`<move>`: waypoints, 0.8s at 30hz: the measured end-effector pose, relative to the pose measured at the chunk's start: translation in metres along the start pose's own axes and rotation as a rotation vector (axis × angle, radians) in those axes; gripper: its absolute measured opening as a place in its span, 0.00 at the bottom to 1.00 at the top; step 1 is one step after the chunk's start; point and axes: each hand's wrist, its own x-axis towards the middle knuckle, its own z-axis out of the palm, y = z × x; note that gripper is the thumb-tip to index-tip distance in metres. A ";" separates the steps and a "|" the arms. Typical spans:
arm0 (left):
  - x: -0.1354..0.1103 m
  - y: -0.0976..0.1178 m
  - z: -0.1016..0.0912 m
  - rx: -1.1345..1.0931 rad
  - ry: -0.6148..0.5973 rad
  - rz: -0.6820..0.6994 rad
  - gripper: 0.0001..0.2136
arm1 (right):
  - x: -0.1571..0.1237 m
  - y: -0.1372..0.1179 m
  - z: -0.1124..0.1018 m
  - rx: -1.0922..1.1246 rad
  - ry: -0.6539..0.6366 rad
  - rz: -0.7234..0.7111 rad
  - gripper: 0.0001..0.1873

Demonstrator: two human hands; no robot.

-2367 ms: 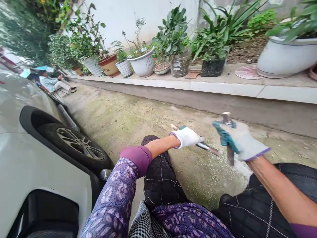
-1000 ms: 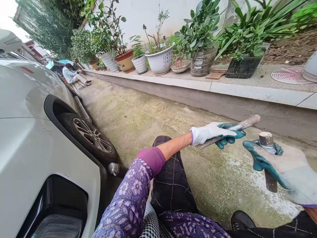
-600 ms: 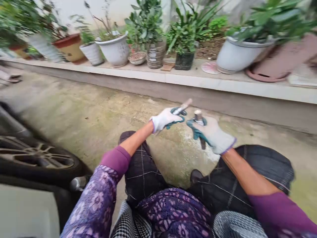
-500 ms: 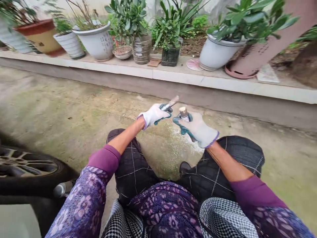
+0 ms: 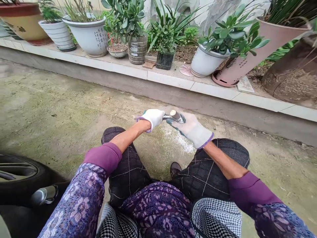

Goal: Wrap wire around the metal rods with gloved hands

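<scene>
In white gloves with dark green palms, both hands meet in front of my knees. My left hand [image 5: 154,118] is closed around a slim rod-like tool; its pale end [image 5: 135,117] sticks out on the left. On the other side, its dark metallic end reaches the wooden stick. My right hand [image 5: 194,129] grips that stick [image 5: 175,115], which has a pale cut end and silvery wire-like windings [image 5: 181,119] round it. The gloves hide most of both things, and the exact kind of the left tool cannot be made out.
Several potted plants, among them a white pot [image 5: 86,36] and a pink tall pot [image 5: 237,62], line a tiled ledge [image 5: 168,80] ahead. White powder or crumbs [image 5: 185,143] lie on the concrete below my hands. A wheel [image 5: 17,168] and a metal cylinder [image 5: 44,195] are at left.
The left hand has turned over, so its tool now points sideways and touches the stick. The right hand has tilted the stick leftward. The view has shifted right.
</scene>
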 end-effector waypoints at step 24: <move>-0.026 -0.015 -0.022 -1.070 0.146 -0.173 0.14 | 0.056 0.025 0.021 0.722 0.191 0.276 0.18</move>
